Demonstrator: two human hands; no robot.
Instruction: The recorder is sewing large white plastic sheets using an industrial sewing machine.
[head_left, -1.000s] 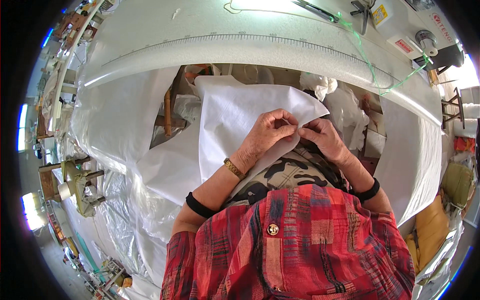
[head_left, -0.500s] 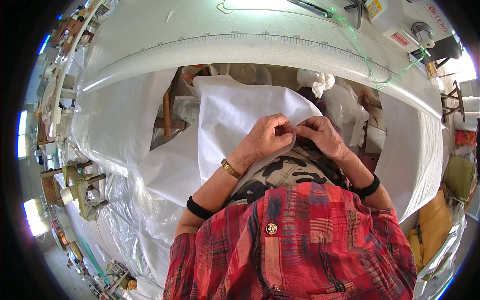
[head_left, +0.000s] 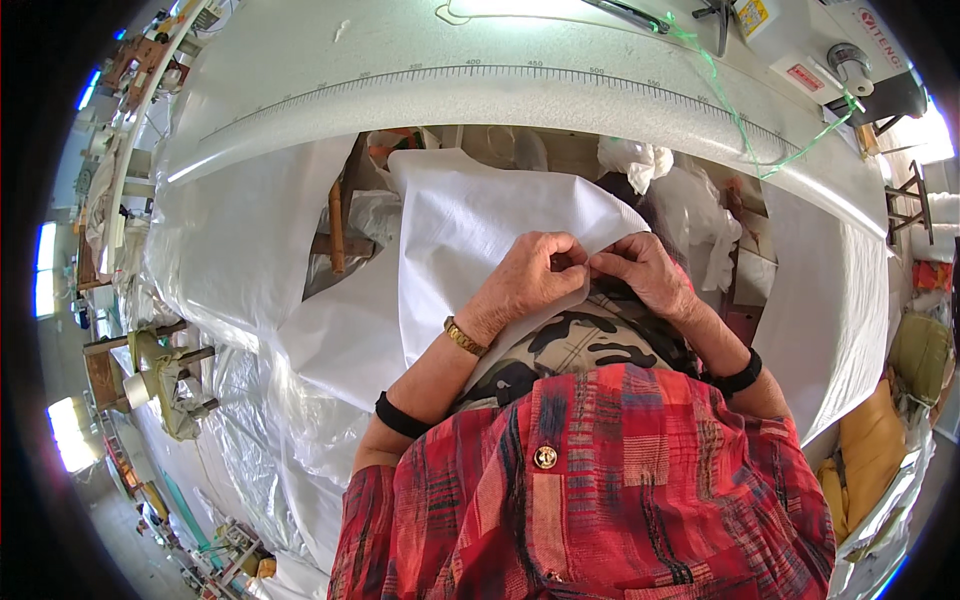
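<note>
A white woven sheet [head_left: 470, 225] lies over my lap below the table edge. My left hand [head_left: 525, 280], with a gold bracelet at the wrist, pinches the sheet's near edge. Close beside it, my right hand [head_left: 645, 270] pinches the same edge, fingertips almost touching the left ones. Both forearms wear black bands. My red plaid shirt [head_left: 620, 490] fills the lower part of the picture and hides the lower end of the sheet.
A long white work table [head_left: 500, 95] with a ruler strip curves across the top. A sewing machine [head_left: 850, 70] with green thread stands at its far right. More white sheeting [head_left: 230, 240] hangs on the left; crumpled white material [head_left: 690, 200] lies under the table.
Both hands stay pinched on the sheet's edge at nearly the same spot; only the fingers shift slightly.
</note>
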